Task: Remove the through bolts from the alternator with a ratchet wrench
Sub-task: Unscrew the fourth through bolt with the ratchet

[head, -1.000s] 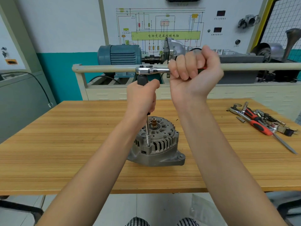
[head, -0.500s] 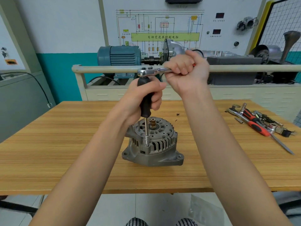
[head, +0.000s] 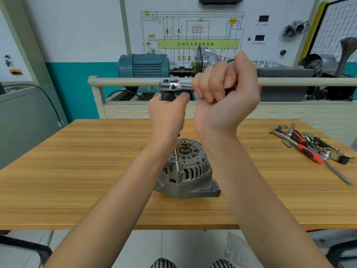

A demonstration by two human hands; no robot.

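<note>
Stood on the wooden table (head: 77, 180), roughly mid-width and toward the near edge: the alternator (head: 188, 171), grey and finned, brass-coloured shaft end pointing up. Rose near-vertically from a bolt hole on the alternator's near-left rim: a slim extension bar (head: 177, 161), its socket end seated at the housing; bolt head itself hidden inside, so could not tell how far out. Sat atop the bar, well above the alternator: the chrome head of the ratchet wrench (head: 173, 86), handle running horizontally to the right. Wrapped around the bar's black grip just under the ratchet head: the left hand (head: 168, 115), fingers curled tight, holding it upright. Closed in a fist around the wrench handle, right of the ratchet head: the right hand (head: 226, 97), fingers folded over, a sliver of red grip showing at the far side of the palm. Lay well to the right of the alternator, near the table's right edge: a loose heap of tools (head: 309, 147), among them a second ratchet, red-handled screwdrivers and sockets. Stood behind the alternator, beyond the table: a blue-green motor (head: 143, 65) below a wiring-diagram board (head: 193, 31).
</note>
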